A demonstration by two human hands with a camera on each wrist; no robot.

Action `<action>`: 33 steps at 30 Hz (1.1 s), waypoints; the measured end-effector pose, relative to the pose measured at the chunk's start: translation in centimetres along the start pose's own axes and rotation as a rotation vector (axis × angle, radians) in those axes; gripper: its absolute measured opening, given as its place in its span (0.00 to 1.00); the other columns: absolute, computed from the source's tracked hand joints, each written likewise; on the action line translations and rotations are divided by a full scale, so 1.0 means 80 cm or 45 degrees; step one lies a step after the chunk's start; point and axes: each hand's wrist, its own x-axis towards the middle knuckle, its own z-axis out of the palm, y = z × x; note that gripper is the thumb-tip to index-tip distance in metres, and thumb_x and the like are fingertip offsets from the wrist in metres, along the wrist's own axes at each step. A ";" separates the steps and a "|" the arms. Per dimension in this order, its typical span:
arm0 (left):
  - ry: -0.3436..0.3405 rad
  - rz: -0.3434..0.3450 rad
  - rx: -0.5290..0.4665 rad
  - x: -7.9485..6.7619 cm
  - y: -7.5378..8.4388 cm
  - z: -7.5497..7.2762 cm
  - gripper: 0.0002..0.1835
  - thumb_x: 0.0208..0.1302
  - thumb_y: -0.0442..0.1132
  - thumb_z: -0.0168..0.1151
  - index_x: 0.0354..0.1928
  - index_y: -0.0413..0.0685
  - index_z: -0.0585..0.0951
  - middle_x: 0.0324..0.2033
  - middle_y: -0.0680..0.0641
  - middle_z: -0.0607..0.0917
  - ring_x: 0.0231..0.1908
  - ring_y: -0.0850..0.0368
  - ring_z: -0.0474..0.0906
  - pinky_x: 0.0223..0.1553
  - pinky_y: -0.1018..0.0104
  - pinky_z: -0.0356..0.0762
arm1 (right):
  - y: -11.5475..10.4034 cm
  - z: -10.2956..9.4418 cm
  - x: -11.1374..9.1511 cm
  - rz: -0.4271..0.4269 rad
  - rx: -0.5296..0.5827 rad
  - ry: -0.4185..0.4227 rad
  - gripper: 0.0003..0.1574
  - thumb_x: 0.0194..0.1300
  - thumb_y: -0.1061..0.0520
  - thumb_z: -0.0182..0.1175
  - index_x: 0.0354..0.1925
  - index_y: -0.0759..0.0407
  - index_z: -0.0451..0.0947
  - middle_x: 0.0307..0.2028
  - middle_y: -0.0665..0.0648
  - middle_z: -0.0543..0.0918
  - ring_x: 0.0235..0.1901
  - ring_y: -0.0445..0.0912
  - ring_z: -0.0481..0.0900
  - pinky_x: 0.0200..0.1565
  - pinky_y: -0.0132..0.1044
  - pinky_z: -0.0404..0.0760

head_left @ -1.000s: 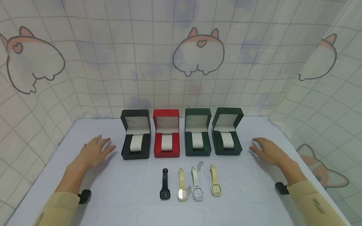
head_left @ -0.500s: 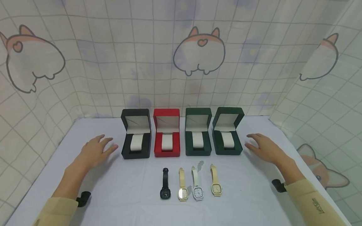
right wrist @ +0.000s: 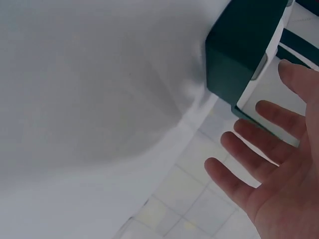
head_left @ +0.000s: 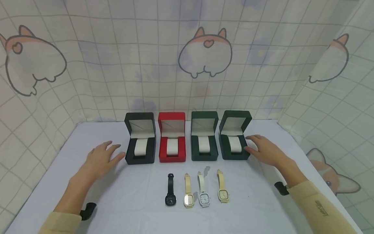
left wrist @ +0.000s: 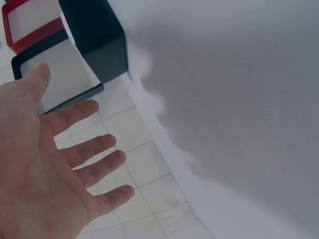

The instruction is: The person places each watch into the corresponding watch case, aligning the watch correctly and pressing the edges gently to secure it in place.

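Observation:
My left hand [head_left: 97,161] hovers left of the black watch box [head_left: 140,152], fingers spread and holding nothing. In the left wrist view its palm [left wrist: 40,164] and loosely straight fingers show beside that box. At the right end of the row, the fingertips of my right hand [head_left: 267,151] overlap the edge of a green watch box [head_left: 236,156]; I cannot tell whether they touch it. Between these stand a red watch box [head_left: 172,159] and another green watch box [head_left: 204,157]. All lids are raised, with a white cushion inside each.
Before the boxes lie a black watch [head_left: 170,199], a gold watch [head_left: 188,200], a silver-white watch [head_left: 204,199] and another gold watch [head_left: 223,195]. They rest on a white tablecloth [head_left: 131,201]. A checked curtain [head_left: 117,81] with cartoon animals encloses the back and sides.
My right hand has moved left, up to the rightmost green box. The left hand has shifted slightly right toward the black box. Boxes and watches stay in place.

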 end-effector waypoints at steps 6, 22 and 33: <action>0.007 0.017 -0.048 -0.001 0.013 0.000 0.37 0.78 0.63 0.48 0.70 0.37 0.73 0.68 0.23 0.65 0.68 0.23 0.59 0.63 0.23 0.56 | -0.016 0.005 0.012 -0.033 -0.033 -0.023 0.38 0.74 0.45 0.62 0.69 0.69 0.69 0.66 0.76 0.70 0.67 0.70 0.67 0.65 0.65 0.68; -0.016 0.066 -0.115 -0.007 0.052 0.001 0.36 0.78 0.63 0.48 0.70 0.41 0.73 0.69 0.26 0.66 0.69 0.26 0.59 0.65 0.24 0.53 | -0.026 0.008 0.038 -0.115 0.000 -0.068 0.42 0.64 0.46 0.73 0.66 0.69 0.72 0.57 0.69 0.78 0.52 0.59 0.75 0.54 0.57 0.78; 0.022 0.169 -0.104 -0.011 0.082 0.004 0.32 0.77 0.60 0.53 0.70 0.44 0.75 0.68 0.29 0.68 0.68 0.27 0.62 0.66 0.26 0.53 | -0.031 0.004 0.059 -0.130 -0.072 -0.132 0.44 0.55 0.50 0.79 0.63 0.68 0.76 0.61 0.70 0.75 0.59 0.65 0.72 0.58 0.61 0.77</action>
